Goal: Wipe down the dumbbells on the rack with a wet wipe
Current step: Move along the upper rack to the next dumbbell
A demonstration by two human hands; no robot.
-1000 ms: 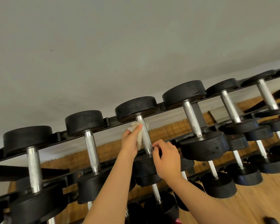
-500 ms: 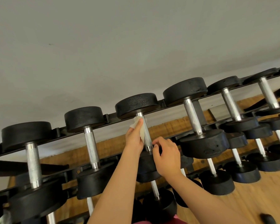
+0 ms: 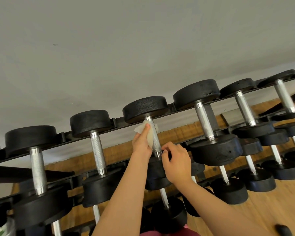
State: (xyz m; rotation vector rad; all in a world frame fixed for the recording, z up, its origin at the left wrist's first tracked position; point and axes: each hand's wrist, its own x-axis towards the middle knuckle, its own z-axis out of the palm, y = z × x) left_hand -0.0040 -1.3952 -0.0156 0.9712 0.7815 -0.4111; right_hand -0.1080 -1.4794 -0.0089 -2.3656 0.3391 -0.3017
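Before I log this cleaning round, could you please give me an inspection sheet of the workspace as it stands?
Surface: black rack, tiers of dumbbells lying across its rails.
Job's things: white wipe pressed on the steel handle of the middle top-row dumbbell.
Clutter: small dark thing on the floor, cut by the frame edge.
Hands: left hand grips the wipe against the handle; right hand loosely curled beside the handle's lower end, contact unclear.
Cables: nothing seen.
Surroundings: grey wall, wooden floor.
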